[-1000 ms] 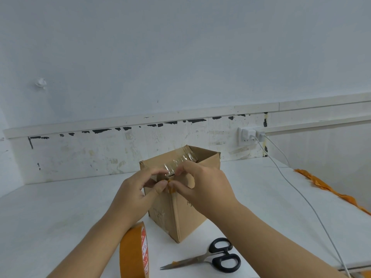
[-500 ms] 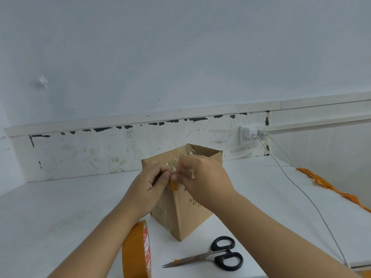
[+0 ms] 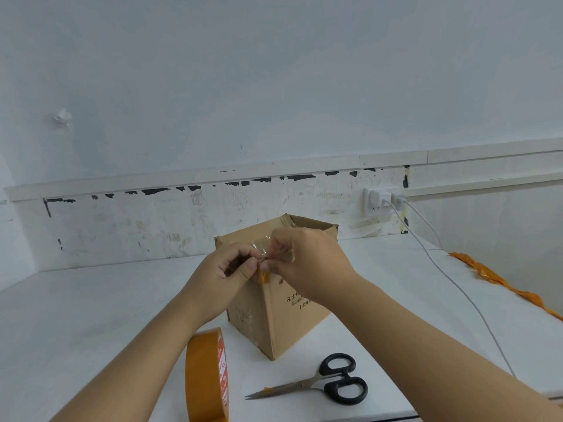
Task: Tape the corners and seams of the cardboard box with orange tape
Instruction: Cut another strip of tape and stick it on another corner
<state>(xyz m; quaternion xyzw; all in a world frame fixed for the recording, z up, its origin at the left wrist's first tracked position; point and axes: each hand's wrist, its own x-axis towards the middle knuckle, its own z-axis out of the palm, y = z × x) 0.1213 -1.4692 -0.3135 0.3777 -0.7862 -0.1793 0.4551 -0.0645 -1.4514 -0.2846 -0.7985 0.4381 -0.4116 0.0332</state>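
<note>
While a white table (image 3: 76, 330) fills the lower scene, a roll of orange tape (image 3: 207, 376) is seen standing on edge at its near side, left of centre. Just above the roll, the left hand (image 3: 225, 272) is raised to the near top corner of the cardboard box (image 3: 274, 315); its fingers are curled, and a short strip of orange tape (image 3: 262, 277) is pinched between thumb and forefinger at that corner. The box is set upright in the middle of the table, one vertical edge turned toward the viewer, with clear film visible along its top. From the right, the right hand (image 3: 307, 263) is brought against the same corner, fingers bent and closed on the upper end of the strip, touching the left hand's fingertips. Black-handled scissors (image 3: 320, 382) are laid flat on the table near the box's right side, blades pointing left. A white cable (image 3: 451, 284) is run from a wall socket (image 3: 377, 202) across the table's right part. Crumpled orange tape scraps (image 3: 502, 284) are strewn along the far right edge.
</note>
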